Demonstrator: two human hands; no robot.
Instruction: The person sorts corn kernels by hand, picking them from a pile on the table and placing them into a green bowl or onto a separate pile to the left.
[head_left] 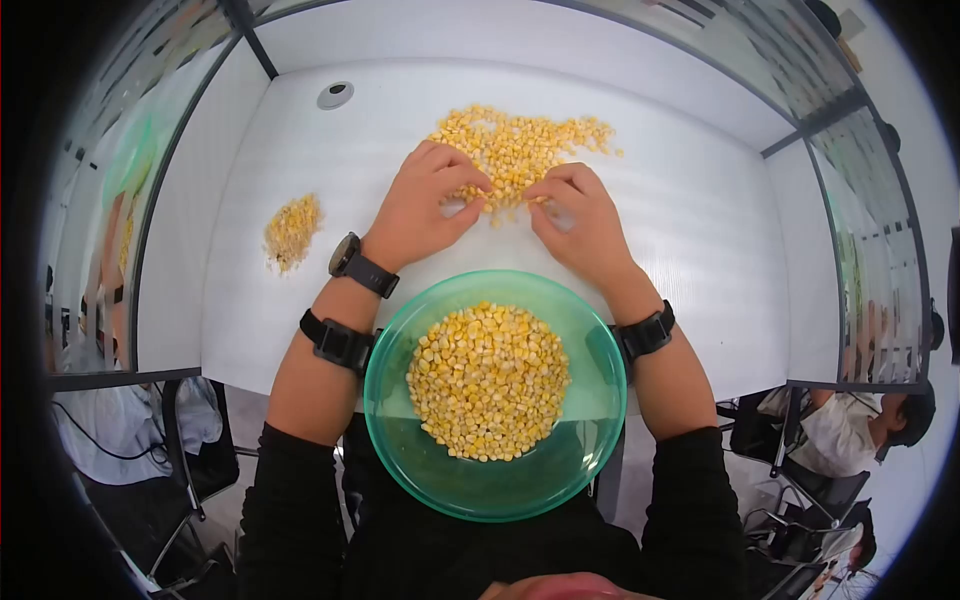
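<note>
Loose corn kernels (pixel 500 145): small, wedge-shaped, hard-looking, yellow to cream; spread in uneven layer on smooth white tabletop (pixel 710 270), beyond bowl. Left hand (pixel 425 200) and right hand (pixel 588 225) held apart at pile's near edge, fingers curled toward thumbs; whether kernels are pinched cannot be told. Below hands, round green bowl (pixel 495 513), translucent and glossy, seen across tabletop's near edge; rounded heap of kernels (pixel 488 380) contained. At left, small heap of flaky, paler bits (pixel 293 232) set apart.
</note>
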